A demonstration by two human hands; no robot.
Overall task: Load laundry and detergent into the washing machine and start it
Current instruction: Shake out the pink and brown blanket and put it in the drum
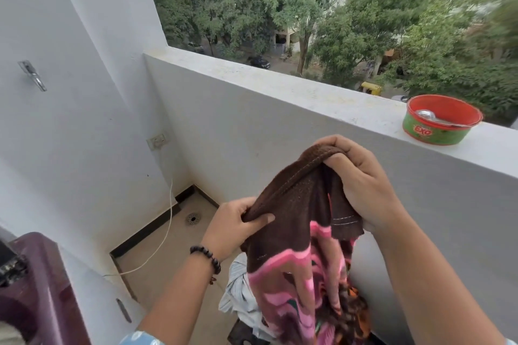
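Towel (pixel 297 235): brown-pink, held up before balcony wall (pixel 252 131), over clothes pile (pixel 241 294). Left hand (pixel 235 225) pinches hem; right hand (pixel 361 185) fisted on bunched top edge. Soft, limp, likely light; gather by edge. Washing machine (pixel 36 288) at left.

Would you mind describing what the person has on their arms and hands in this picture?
The hands are bare: no gloves and no rings that I can see. The left hand has a bracelet of dark round beads on its wrist. Both forearms are uncovered. Near the bottom edge, a light blue sleeve with pale spots shows on the left arm; a sliver of similar fabric shows at the right corner. The right hand wears nothing.
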